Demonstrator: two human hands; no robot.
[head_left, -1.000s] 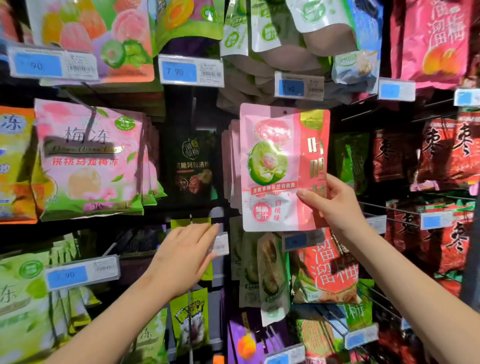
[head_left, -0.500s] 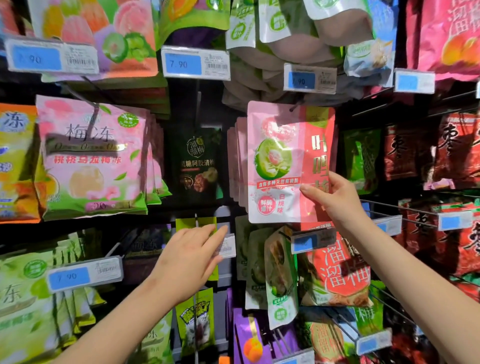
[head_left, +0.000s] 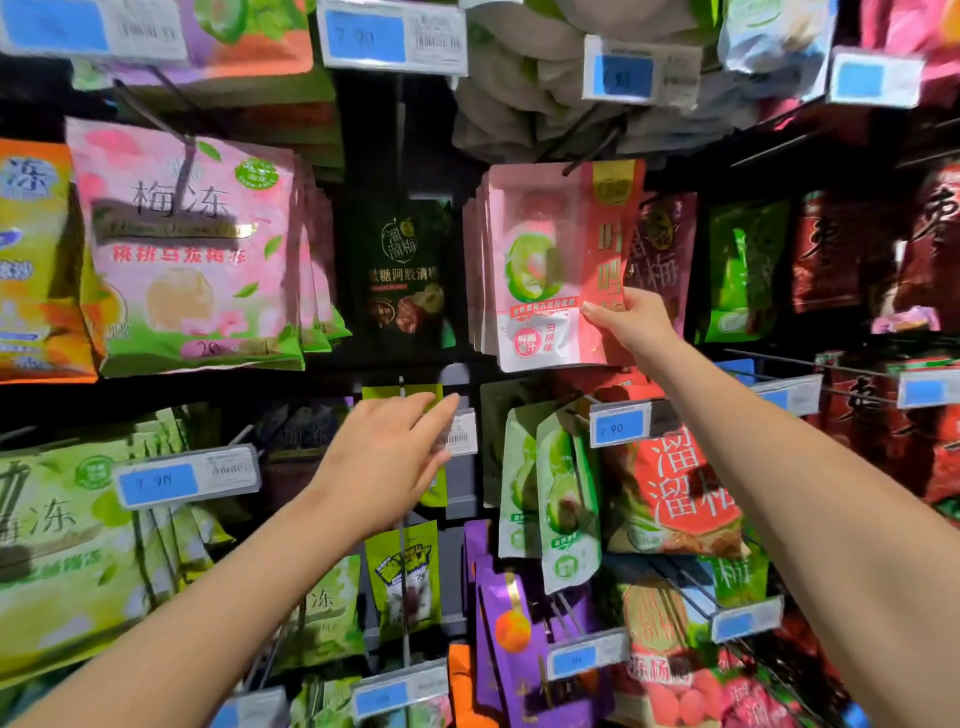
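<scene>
At the middle row, your right hand (head_left: 631, 325) pinches the pink pouch (head_left: 540, 270) low; left hand (head_left: 384, 462) hovers, fingers straight. Risk: pouch twists, dragging the stack behind (head_left: 475, 270) loose.

Pretty simple look here, just a person's two arms coming in from the bottom of the shot. The left hand (head_left: 382, 462) and right hand (head_left: 636, 322) are both bare, with slim, longish fingers and smooth knuckles. The left forearm (head_left: 208, 613) and right forearm (head_left: 805, 493) are bare skin too, from the wrist right down to the frame edge, slender and tapering toward the wrist. Nails look short, but it's too blurry to say more.
</scene>
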